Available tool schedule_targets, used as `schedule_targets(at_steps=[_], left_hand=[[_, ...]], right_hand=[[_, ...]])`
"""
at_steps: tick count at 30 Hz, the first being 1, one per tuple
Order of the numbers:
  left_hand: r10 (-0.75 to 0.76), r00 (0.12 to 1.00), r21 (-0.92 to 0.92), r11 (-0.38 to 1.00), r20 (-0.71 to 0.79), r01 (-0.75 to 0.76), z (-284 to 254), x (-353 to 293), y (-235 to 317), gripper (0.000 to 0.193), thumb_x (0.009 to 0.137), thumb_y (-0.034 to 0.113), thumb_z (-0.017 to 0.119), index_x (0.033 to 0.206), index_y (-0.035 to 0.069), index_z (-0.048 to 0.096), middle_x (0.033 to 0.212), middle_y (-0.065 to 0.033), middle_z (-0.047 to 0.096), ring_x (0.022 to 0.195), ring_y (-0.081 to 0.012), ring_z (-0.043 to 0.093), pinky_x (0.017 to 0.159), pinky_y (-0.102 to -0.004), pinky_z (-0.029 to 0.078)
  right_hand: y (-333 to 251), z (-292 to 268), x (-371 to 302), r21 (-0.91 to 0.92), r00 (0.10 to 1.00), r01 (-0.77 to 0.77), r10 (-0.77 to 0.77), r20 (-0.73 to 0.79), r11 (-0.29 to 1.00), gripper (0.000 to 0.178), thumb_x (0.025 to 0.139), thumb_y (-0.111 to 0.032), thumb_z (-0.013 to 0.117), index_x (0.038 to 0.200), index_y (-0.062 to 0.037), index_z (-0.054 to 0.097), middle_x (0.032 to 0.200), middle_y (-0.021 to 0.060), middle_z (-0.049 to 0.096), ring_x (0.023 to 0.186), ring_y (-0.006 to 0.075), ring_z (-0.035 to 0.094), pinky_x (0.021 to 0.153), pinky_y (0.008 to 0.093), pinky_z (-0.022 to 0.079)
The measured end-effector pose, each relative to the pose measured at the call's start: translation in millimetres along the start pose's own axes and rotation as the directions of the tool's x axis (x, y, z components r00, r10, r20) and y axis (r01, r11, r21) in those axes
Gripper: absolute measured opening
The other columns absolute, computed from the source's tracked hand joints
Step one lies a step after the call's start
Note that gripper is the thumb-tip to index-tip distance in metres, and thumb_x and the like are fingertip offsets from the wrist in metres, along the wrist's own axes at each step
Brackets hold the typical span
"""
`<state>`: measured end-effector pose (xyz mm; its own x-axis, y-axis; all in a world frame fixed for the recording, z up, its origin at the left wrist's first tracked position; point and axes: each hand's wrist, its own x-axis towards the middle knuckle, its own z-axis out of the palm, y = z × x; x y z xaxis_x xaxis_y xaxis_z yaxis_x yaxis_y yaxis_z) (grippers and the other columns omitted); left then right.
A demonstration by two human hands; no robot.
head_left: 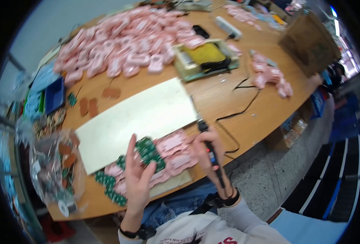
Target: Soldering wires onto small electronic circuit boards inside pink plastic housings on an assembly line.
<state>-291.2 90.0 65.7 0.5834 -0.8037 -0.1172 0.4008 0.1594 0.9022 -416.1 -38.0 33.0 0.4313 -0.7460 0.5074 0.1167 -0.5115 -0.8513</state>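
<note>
My right hand (209,152) is wrapped round a soldering iron (204,128) with a black handle, a small lit display and its tip pointing away from me. My left hand (137,179) is open, thumb and fingers apart, beside a green circuit board (150,151). Whether its fingers touch that board I cannot tell. Pink plastic casings (172,143) lie in rows between my hands, at the near edge of a white board (143,116). More green circuit boards (109,188) are gathered left of my left hand.
A large heap of pink casings (119,40) covers the far left. Behind the white board stands a cream tray (182,71) with a yellow sponge-like pad. A black cord (237,113) runs across the right. At left are a blue bin (54,95), a plastic bag (41,162) and a solder spool (67,208).
</note>
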Motion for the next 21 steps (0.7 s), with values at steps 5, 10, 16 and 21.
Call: schedule_targets(at_steps=[5, 10, 16, 21], left_hand=[[-0.008, 1.0, 0.0, 1.0, 0.027, 0.008, -10.2, -8.3, -3.5, 0.073, 0.077, -0.012, 0.047, 0.139, 0.004, 0.011, 0.121, -0.0154, 0.046, 0.108, -0.0166, 0.048, 0.09, -0.0276, 0.039], [0.037, 0.998, 0.046, 0.998, 0.047, -0.04, -14.7, -10.5, -10.5, 0.067, 0.078, -0.012, 0.048, 0.136, 0.0, 0.015, 0.119, -0.0142, 0.046, 0.105, -0.0156, 0.048, 0.087, -0.0269, 0.043], [0.02, 0.999, 0.157, 0.987, 0.029, -0.024, -18.5, -13.9, -19.4, 0.059, 0.079, -0.01, 0.051, 0.132, -0.002, 0.025, 0.126, -0.0142, 0.038, 0.109, -0.0172, 0.046, 0.087, -0.0276, 0.045], [0.103, 0.994, 0.355, 0.928, 0.036, -0.109, -20.5, -15.5, -23.6, 0.055, 0.077, -0.008, 0.054, 0.128, -0.003, 0.034, 0.123, -0.0143, 0.044, 0.104, -0.0185, 0.052, 0.082, -0.0282, 0.049]], right_hand=[[0.2, 14.6, -7.4, 0.102, 0.996, -0.058, 0.051, 0.071, 0.993, 0.015, 0.074, 0.002, 0.058, 0.086, -0.0024, 0.049, 0.076, 0.0094, 0.055, 0.065, 0.0154, 0.047, 0.059, 0.0249, 0.038], [-8.3, 21.5, -9.2, 0.092, 0.98, -0.047, 0.028, 0.197, 0.995, 0.025, 0.069, 0.003, 0.066, 0.087, -0.0023, 0.049, 0.079, 0.0096, 0.054, 0.068, 0.0158, 0.053, 0.06, 0.0247, 0.042], [-9.3, 29.8, -16.2, 0.081, 0.941, -0.202, 0.171, 0.293, 0.976, 0.028, 0.067, 0.007, 0.068, 0.087, -0.002, 0.051, 0.083, 0.0098, 0.053, 0.072, 0.0152, 0.059, 0.062, 0.023, 0.047], [-5.1, 28.5, -20.4, 0.125, 0.938, -0.25, 0.208, 0.278, 0.96, 0.027, 0.068, 0.008, 0.066, 0.087, -0.0017, 0.05, 0.083, 0.009, 0.053, 0.074, 0.0143, 0.059, 0.065, 0.0233, 0.048]])
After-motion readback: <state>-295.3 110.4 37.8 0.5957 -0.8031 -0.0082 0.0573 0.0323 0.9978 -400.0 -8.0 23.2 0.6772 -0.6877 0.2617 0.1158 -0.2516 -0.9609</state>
